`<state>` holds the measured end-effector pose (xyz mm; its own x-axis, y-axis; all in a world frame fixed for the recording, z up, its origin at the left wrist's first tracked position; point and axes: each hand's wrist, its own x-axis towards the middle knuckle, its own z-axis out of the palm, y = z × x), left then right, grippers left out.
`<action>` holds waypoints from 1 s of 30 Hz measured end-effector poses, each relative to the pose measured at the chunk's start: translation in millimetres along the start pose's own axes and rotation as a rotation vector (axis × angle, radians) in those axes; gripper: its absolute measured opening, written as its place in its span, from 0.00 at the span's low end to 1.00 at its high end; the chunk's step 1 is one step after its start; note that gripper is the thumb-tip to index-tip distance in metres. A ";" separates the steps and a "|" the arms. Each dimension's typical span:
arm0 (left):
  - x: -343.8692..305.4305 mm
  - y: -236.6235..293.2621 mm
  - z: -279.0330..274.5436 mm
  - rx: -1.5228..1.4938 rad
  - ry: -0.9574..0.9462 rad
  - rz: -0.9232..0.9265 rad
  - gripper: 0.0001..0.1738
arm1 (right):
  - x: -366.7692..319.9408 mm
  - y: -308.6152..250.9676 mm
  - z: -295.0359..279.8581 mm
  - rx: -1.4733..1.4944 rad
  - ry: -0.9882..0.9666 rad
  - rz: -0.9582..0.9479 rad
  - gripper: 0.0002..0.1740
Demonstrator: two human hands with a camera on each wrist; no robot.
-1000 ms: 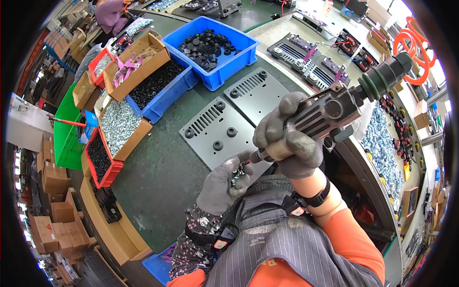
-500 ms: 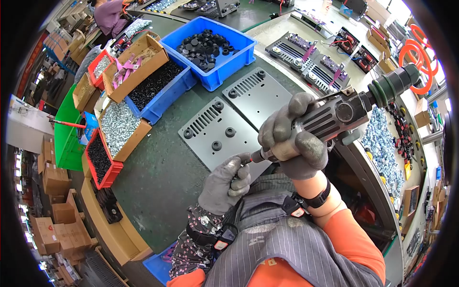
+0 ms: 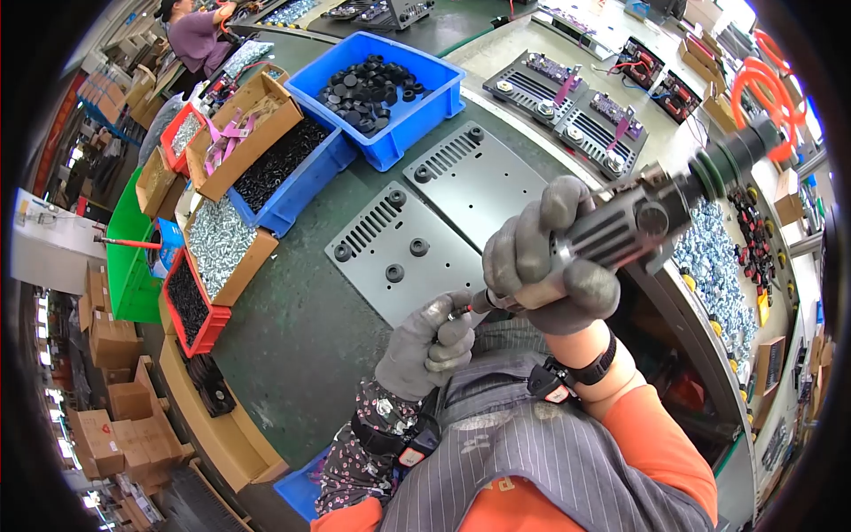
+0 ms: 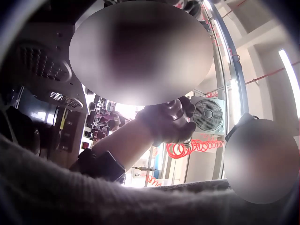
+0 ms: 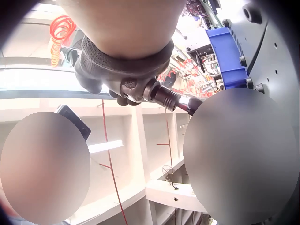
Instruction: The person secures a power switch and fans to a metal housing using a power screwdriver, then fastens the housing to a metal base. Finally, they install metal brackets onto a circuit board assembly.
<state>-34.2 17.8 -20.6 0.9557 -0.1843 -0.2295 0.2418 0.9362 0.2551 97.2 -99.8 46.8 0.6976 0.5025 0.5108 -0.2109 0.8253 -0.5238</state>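
At eleven o'clock from the left hand [image 3: 424, 355], one plate [image 3: 377, 262] carries four black feet [image 3: 418, 247]; at one o'clock, a second plate [image 3: 483, 182] shows two, plus open holes. Right hand [image 3: 551, 257] grips driver [image 3: 612, 232]; left pinches small part [image 3: 459, 311] at its tip.

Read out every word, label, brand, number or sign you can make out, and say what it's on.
"P", on the orange shirt; any further letters are unclear.
Too small to read: labels on the left wrist unit and right wrist unit.
Too small or blurred: marks on the cardboard boxes.
Nothing else is readable.
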 end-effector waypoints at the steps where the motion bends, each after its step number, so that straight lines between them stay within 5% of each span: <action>1: 0.6 -0.3 -0.3 0.033 -0.047 -0.023 0.22 | 0.6 -3.7 1.4 0.020 0.078 0.040 0.25; 5: -3.6 7.2 19.7 0.374 0.104 -0.017 0.24 | -3.7 -8.6 -20.3 0.187 0.268 0.133 0.23; 7: 5.0 28.8 23.9 1.345 0.379 0.194 0.22 | -2.8 -11.3 -29.0 0.176 0.352 0.134 0.23; 8: 9.5 39.6 24.3 1.341 0.387 0.198 0.22 | -2.5 -13.5 -31.7 0.145 0.370 0.126 0.22; 10: 19.1 57.8 24.4 2.113 0.635 0.362 0.15 | -3.0 -18.1 -34.0 0.089 0.397 0.120 0.22; 13: 35.5 68.1 11.1 2.338 0.582 0.429 0.14 | -4.6 -22.5 -31.7 0.033 0.371 0.112 0.22; 17: 40.0 60.6 22.7 2.285 0.597 0.396 0.14 | -7.8 -31.0 -35.8 -0.122 0.287 0.102 0.23; 20: 33.7 31.6 41.9 2.086 0.476 0.159 0.14 | -9.1 -30.9 -35.2 -0.184 0.241 0.098 0.23; 22: 35.8 13.3 37.7 2.064 0.295 0.249 0.14 | -8.7 -29.0 -33.1 -0.270 0.267 0.087 0.24; 28: 47.0 -3.6 19.6 2.130 0.321 0.379 0.15 | -5.9 -16.4 -34.7 -0.331 0.221 0.136 0.25; 30: 46.6 -5.0 15.2 2.179 0.328 0.411 0.15 | -7.2 -11.5 -38.1 -0.372 0.169 0.292 0.26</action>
<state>11.7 0.0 -18.3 0.9902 0.1303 0.0499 0.0766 -0.8066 0.5860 120.7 -122.7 23.1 0.7537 0.6243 0.2053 -0.1768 0.4934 -0.8516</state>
